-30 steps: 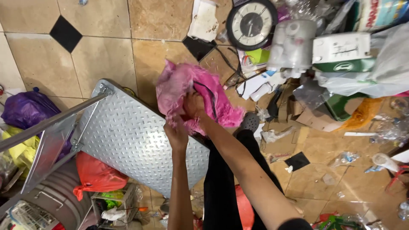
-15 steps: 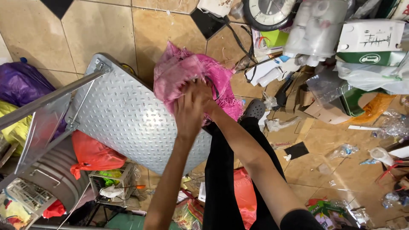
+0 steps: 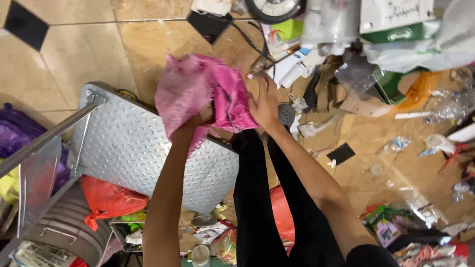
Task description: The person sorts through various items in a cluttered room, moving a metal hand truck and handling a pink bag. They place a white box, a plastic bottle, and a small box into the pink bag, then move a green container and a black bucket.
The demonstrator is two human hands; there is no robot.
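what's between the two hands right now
In the head view, a bunched pink mesh bag fills the stretch between the left hand and right hand; both grip it.

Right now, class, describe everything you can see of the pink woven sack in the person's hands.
The pink woven sack looks like thin plastic mesh, bright magenta with paler, see-through patches and frayed threads along its edges. It is crumpled and partly spread, held up in the air over the corner of a diamond-plate metal platform and the tiled floor. The left hand grips it from below; the right hand pinches its right edge.
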